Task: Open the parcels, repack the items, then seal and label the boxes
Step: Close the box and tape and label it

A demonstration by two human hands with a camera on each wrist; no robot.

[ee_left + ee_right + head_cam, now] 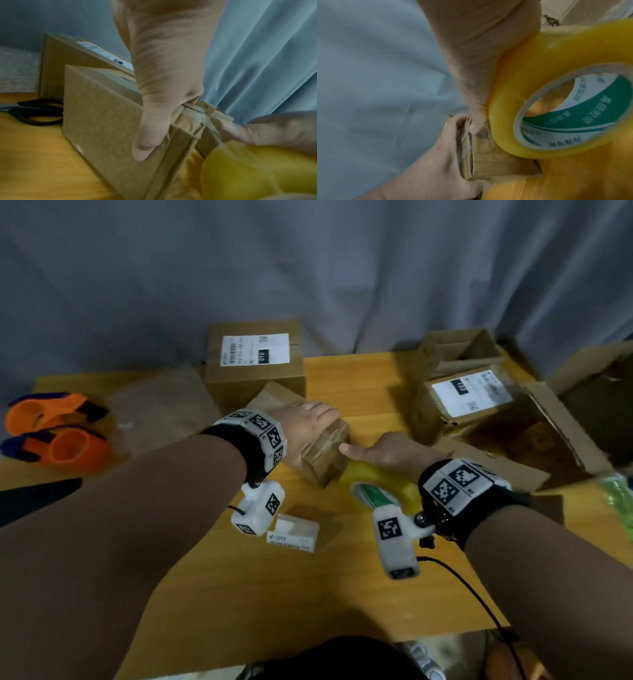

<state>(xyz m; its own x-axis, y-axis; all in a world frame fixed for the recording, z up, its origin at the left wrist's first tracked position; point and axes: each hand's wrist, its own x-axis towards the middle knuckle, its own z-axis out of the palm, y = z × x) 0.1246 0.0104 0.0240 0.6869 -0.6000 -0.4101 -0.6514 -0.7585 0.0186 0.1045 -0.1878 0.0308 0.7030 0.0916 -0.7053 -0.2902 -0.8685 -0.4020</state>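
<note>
Under the left hand (306, 429) sits a small brown cardboard box (325, 455) wrapped in clear tape, on the yellow wooden table (274, 594); the palm lies on top, thumb curled down its near side. Against its right end, the right hand (387, 453) grips a yellowish roll of packing tape (380, 486) and presses its thumb to the box. Beyond the left hand stands a labelled brown carton (255, 361).

The head view looks forward and down over the table (359, 594) toward its far edge. Each wrist view sits very close, looking along its hand. All three share the small box (325, 450) and tape roll (380, 484).
</note>
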